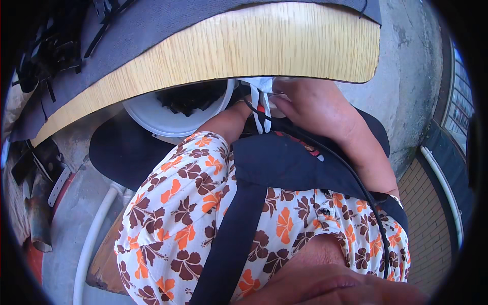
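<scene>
Below the table edge, my right hand (300, 100) is closed, its thumb and fingers pressed together next to a thin white plastic piece with hanging strips (260, 116). What it grips is hidden. My left hand (247, 110) reaches in from the left behind the strips, its fingers mostly covered by them and a dark cable (351, 175). A small orange-red bit (261, 108) shows between the strips near both hands. Left of my left forearm stands a white bucket (152, 124) with many small black pieces (188, 101) inside.
A table with a pale wood-grain edge (244, 43) overhangs my hands and part of the bucket. Grey cloth (137, 30) covers its top, with black parts (58, 56) piled at the far left. A white pipe (94, 244) stands at lower left; a brick wall (429, 218) is at right.
</scene>
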A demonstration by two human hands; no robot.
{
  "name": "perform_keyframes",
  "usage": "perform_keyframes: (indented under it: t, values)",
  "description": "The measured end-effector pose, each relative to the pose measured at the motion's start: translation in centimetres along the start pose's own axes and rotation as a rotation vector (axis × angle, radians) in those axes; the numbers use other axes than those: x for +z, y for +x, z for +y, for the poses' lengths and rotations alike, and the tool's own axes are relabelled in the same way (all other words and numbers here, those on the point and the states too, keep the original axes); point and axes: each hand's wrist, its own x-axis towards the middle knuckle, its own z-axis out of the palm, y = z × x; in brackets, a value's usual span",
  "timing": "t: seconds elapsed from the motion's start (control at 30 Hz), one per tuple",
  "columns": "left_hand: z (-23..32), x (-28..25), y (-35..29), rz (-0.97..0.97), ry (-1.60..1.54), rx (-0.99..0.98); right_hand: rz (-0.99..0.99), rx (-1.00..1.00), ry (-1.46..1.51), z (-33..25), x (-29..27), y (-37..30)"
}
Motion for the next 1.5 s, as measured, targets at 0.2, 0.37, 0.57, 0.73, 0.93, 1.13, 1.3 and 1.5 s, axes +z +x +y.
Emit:
perform_keyframes:
  t: [0.2,0.37,0.57,0.73,0.93,1.13,1.3,1.5]
  values:
    - [0.5,-0.1,-4.7,0.031,0.033,-0.005,0.054,0.083,-0.398,3.4,6.4,1.9]
    - [0.1,-0.2,-9.1,0.099,0.043,-0.036,0.267,0.138,-0.312,3.3,9.5,5.1]
    - [0.8,-1.5,-16.2,0.140,0.102,-0.056,0.501,0.367,-0.138,8.0,5.8,5.7]
    - [1.1,-2.8,-20.1,0.383,0.099,0.002,0.728,0.397,-0.070,11.0,3.0,7.3]
    - [-0.2,-2.6,-20.8,0.395,-0.043,0.085,0.777,0.659,-0.029,16.2,-3.3,7.2]
    - [0.3,-3.9,-20.0,0.325,-0.209,0.170,1.037,-0.001,0.072,21.9,-2.7,9.7]
    - [0.5,-5.5,-21.9,0.308,-0.396,0.158,0.652,-0.214,-0.559,16.3,-4.6,9.1]
    - [0.9,-7.3,-25.1,0.398,-0.904,0.624,0.400,0.117,-0.438,12.8,-5.2,5.2]
